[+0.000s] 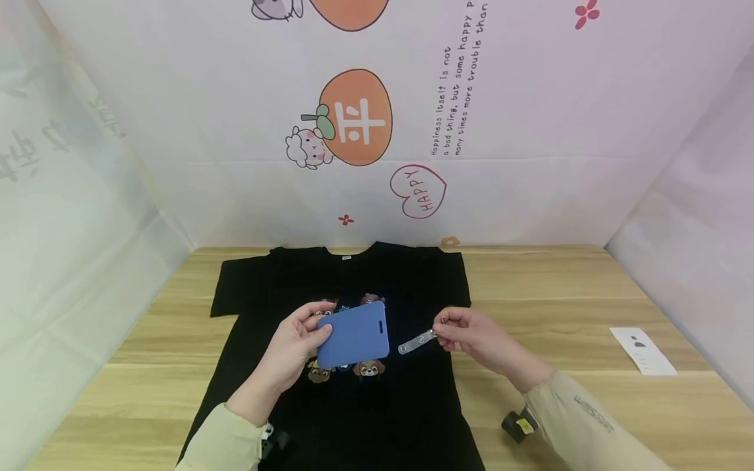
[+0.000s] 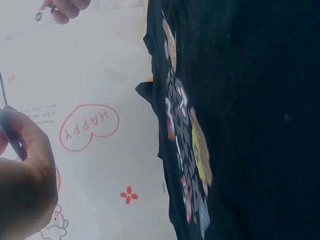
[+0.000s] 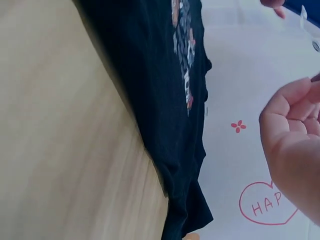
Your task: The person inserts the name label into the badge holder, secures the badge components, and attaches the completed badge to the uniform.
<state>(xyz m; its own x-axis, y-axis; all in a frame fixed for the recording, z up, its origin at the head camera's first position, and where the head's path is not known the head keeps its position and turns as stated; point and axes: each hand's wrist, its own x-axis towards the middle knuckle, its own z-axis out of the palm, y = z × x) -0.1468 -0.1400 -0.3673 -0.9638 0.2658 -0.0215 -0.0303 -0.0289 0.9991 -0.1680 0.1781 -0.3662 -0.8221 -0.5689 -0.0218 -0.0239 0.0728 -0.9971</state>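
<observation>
A blue card holder (image 1: 353, 337) with a slot near its right edge is pinched in my left hand (image 1: 297, 343), thumb in front. To its right, my right hand (image 1: 465, 333) pinches a badge clip by its metal end. The clear strap (image 1: 417, 341) of that clip points left toward the slot, apart from the holder. Both hands are above a black T-shirt (image 1: 412, 405) with cartoon dogs printed on its chest. In the left wrist view the left hand (image 2: 30, 175) shows at the left edge. The right hand (image 3: 295, 135) shows curled in the right wrist view.
A white card (image 1: 643, 351) with a small figure printed on it lies at the right of the wooden table (image 1: 530, 281). A printed white cloth (image 1: 518, 196) hangs behind the table, with pale cloth at both sides.
</observation>
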